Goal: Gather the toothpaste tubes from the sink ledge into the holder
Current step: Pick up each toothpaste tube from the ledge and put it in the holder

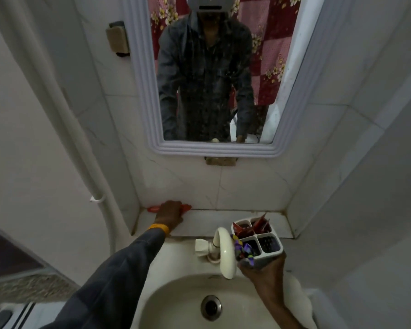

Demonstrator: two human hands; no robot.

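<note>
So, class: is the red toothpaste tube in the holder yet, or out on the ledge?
Out. The red toothpaste tube lies on the ledge under the left hand.

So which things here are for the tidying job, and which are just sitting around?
For the job:
- red toothpaste tube on the ledge, under the left hand
- white holder, held by the right hand, with red tubes already inside

Just there:
- tap
- sink
- mirror
- purple packet at the holder's front
</note>
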